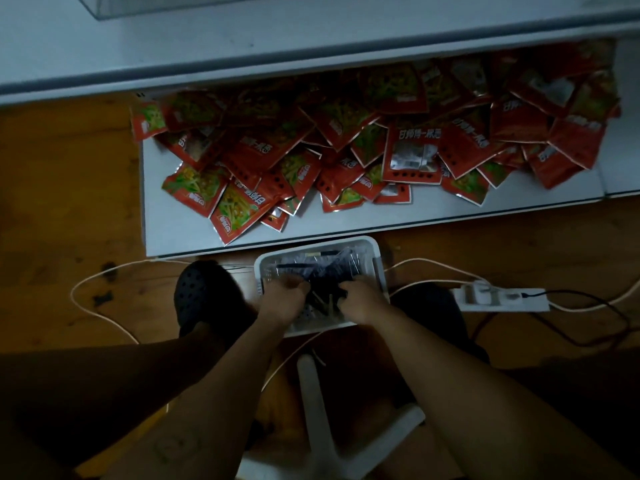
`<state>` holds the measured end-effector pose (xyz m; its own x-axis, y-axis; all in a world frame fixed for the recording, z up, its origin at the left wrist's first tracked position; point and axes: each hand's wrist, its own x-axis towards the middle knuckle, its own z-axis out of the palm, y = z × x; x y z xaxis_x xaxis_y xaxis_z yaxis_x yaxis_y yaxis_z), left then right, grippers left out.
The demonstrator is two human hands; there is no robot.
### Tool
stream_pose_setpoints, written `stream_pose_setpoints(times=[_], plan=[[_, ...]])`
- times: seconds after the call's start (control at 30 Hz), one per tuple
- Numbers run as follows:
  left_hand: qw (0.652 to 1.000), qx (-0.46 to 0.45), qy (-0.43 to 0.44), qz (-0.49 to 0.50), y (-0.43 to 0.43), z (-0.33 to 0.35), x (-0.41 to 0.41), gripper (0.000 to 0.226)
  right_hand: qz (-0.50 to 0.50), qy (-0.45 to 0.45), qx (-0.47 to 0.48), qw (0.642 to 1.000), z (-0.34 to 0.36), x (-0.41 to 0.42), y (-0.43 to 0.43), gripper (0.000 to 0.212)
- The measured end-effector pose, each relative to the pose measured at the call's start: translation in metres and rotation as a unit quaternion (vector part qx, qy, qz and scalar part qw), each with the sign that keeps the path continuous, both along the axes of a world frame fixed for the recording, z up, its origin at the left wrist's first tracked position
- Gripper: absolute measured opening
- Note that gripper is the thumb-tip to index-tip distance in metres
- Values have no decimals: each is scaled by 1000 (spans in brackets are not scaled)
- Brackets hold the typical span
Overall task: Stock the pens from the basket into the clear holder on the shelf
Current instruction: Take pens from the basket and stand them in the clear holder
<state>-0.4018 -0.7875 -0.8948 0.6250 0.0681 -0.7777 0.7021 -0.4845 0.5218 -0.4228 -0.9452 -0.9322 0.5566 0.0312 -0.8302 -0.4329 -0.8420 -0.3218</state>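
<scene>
The person wore a black rubber clog (204,292) on the left foot. It had small round holes all over the top. The right shoe (429,306) was dark too, but too dim to see well. The left arm (214,382) and right arm (460,375) were bare, and so were the left hand (282,299) and right hand (360,301). The left leg (69,393) looked dark — cloth or shadow, it was hard to tell.

A small shop was indicated. Dozens of identical red snack packets (346,133) were heaped as stock on a white lower shelf (346,216), with an upper shelf (242,39) fitted above it. A basket (379,258) filled with pens (325,268) was set on the wooden floor (69,202) just before the shelving.
</scene>
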Motion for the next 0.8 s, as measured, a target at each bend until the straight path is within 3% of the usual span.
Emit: stream_pose_setpoints(times=[0.3,0.47,0.67,0.77,0.8], plan=[[1000,2,-6,-19,0,6,8,16,-27,-22,-11,999,-9,4,0,30],[986,59,-57,-146,1,34,15,28,-66,-47,-20,997,3,1,-1,21],[976,61,-108,-181,6,78,12,31,-71,-46,-2,996,42,5,0,19],[973,61,-114,-194,13,105,9,35,-145,-52,52,987,75,6,4,2],[972,54,-125,-193,16,115,9,35,-186,-61,82,977,91,5,7,13]])
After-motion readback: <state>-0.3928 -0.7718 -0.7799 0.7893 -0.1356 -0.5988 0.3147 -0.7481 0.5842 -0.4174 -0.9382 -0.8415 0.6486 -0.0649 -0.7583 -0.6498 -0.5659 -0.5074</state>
